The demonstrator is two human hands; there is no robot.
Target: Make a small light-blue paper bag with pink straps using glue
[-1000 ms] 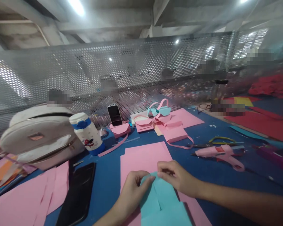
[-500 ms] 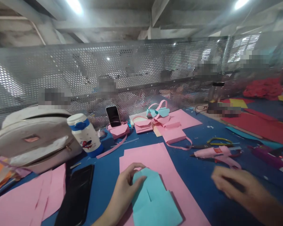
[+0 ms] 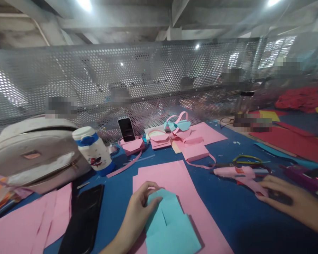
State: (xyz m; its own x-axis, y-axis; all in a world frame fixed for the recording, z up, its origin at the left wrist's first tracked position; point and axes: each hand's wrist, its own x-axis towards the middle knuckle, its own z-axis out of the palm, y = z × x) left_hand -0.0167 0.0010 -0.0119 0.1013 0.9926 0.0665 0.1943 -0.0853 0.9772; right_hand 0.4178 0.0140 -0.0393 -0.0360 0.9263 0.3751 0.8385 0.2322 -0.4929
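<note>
My left hand [image 3: 143, 208] pinches the upper left edge of a folded light-blue paper piece [image 3: 172, 225], thumb on top and fingertips partly hidden behind it. The piece has a short slit in its middle and rests over pink paper sheets [image 3: 169, 174]. At the right, my right hand [image 3: 286, 197] closes around the handle of a pink glue gun [image 3: 238, 173], thumb below and fingers above. The gun lies low over the table with its nozzle pointing left.
Yellow-handled scissors [image 3: 246, 159] lie behind the gun. Small pink paper bags [image 3: 196, 151] stand farther back. A phone [image 3: 82, 218], a bottle [image 3: 94, 151] and a backpack [image 3: 42, 158] occupy the left. A perforated metal screen [image 3: 148, 77] bounds the blue table's far side.
My right hand has moved from beside the glue gun onto its handle, and the gun has shifted slightly left. My left hand stays on the light-blue paper.
</note>
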